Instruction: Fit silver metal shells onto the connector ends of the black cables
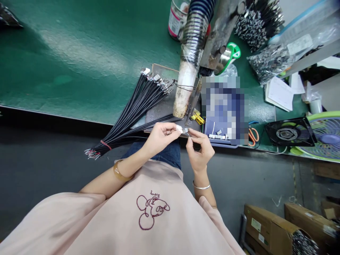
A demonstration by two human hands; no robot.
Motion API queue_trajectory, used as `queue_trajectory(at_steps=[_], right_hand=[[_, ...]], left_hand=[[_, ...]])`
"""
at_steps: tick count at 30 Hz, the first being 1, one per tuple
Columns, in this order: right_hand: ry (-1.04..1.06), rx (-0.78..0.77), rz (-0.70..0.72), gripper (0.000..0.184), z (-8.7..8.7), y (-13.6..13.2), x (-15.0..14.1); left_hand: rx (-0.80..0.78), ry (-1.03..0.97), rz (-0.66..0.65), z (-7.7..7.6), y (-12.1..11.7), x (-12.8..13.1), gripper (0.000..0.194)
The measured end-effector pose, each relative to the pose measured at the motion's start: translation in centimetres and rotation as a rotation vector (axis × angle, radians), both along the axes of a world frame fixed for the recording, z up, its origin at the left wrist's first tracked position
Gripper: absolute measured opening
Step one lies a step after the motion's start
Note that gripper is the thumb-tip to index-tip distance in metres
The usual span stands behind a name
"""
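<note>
My left hand [162, 138] is closed in a pinch, with a white covering [179, 129] at its fingertips. A thin black cable [138, 137] runs into this hand from the left. Close beside it, my right hand [201, 150] pinches a small metal connector [186, 130] between thumb and fingers. The fingertips hide where cable and connector meet. To the left lies a bundle of black cables [130, 102] with metal connectors at the far ends, tied by a red band [106, 144] near its stripped wire ends. Just above my hands hangs a taped hose nozzle [183, 95].
A yellow tool [198, 117] lies beside a blue tray [216, 142], partly blurred out, with small metal parts. Farther right are orange-handled scissors [253, 136] and a black fan [290, 131]. A metal bracket [220, 39] stands behind the hose. Cardboard boxes [265, 223] sit at lower right.
</note>
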State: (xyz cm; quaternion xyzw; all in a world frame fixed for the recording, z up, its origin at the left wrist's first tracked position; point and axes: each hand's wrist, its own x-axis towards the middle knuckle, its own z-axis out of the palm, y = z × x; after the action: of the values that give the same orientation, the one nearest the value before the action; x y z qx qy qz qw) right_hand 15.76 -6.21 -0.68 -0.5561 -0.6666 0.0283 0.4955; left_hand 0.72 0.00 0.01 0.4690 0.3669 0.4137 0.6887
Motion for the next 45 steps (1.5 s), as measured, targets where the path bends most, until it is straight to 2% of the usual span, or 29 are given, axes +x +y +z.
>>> queue_trajectory(at_steps=[9,20,31,38,45], right_hand=[[-0.16,0.079,0.019,0.021,0.0,0.1,-0.2],[-0.093,-0.021,-0.025,0.01,0.2,1.0,-0.3],[-0.079,-0.018,-0.014,0.01,1.0,1.5,-0.6],[-0.085,-0.03,-0.039,0.011,0.8,1.2,-0.5],[-0.105,-0.007,-0.05,0.011,1.0,1.6,-0.7]], left_hand=[[0.031,0.029,0.045,-0.5,0.2,0.3,0.011],[0.046,0.115,0.121,-0.2,0.2,1.2,0.006],[0.12,0.133,0.169,0.9,0.3,1.2,0.007],[0.129,0.202,0.11,0.4,0.0,1.0,0.009],[0.184,0.239,0.151,0.5,-0.1,1.0,0.011]])
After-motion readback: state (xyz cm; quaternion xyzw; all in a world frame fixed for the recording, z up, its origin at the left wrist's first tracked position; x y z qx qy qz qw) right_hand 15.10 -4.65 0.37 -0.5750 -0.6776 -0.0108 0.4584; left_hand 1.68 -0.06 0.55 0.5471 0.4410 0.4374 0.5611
